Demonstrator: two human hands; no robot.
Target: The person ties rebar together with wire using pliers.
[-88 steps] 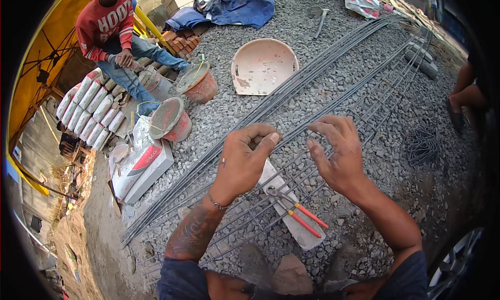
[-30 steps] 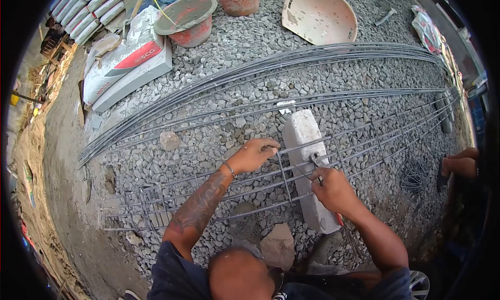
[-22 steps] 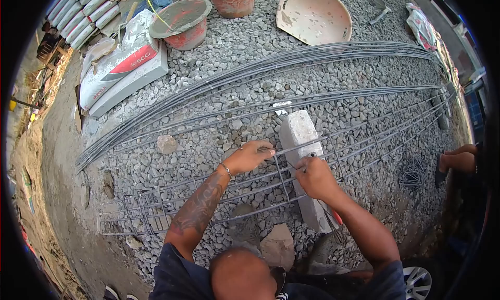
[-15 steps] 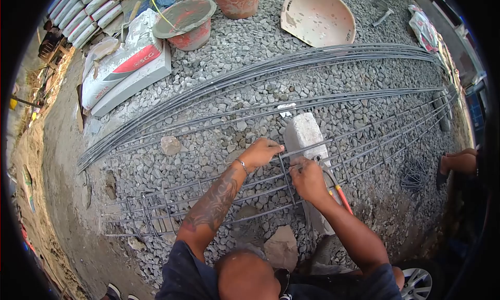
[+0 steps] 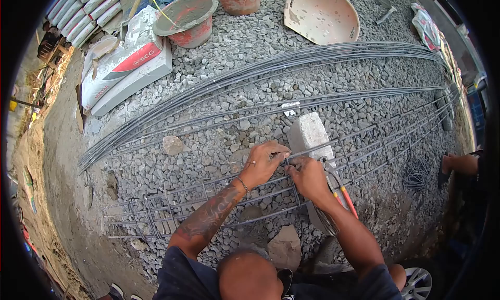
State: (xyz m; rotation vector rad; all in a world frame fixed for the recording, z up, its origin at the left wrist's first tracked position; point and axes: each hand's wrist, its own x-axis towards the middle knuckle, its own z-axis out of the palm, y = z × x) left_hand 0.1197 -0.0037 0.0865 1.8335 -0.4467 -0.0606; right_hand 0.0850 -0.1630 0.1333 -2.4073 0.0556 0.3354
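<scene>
A long cage of steel rebar lies across the gravel, propped on a pale concrete block. At the cage's upper bar, the fingertips of my left hand are pinched together by the corner of a stirrup. My right hand is closed at the same joint, its fingertips almost meeting the left ones. Whatever thin piece the fingers hold there is too small to make out. Pincers with red and yellow handles rest against the cage beside my right wrist. Thin tie wires hang under my right forearm.
Loose rebar rods curve across the gravel beyond the cage. Farther back are mortar buckets, a pale basin and a cement bag. A wire coil and another person's foot are at right.
My left hand has turned, and its fingertips have come closer to my right hand at the stirrup corner. The right hand stays at the joint. The view has shifted slightly.
</scene>
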